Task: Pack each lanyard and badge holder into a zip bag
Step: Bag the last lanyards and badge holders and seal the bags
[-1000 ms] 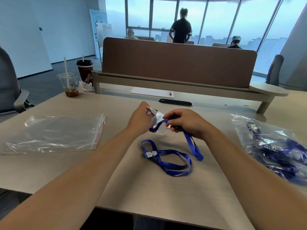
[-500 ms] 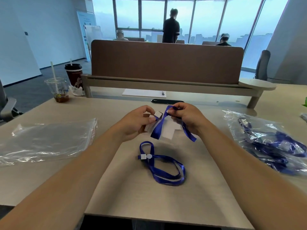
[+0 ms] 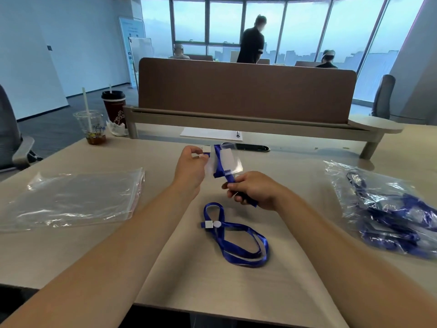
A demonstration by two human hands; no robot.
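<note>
Left hand (image 3: 189, 169) pinches square clip (image 3: 207, 149); right hand (image 3: 256, 191) grips blue ribbon (image 3: 221, 160).

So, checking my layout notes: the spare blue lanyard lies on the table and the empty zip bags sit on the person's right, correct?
No. The head view shows the empty zip bags on the person's left; the spare blue lanyard does lie on the table.

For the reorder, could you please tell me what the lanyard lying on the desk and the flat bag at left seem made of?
Lanyard: flat blue fabric ribbon, likely polyester, slight sheen; it lies in limp loops. Zip bag: thin clear glossy plastic film; the desk shows through, with wrinkles and glare.
</note>
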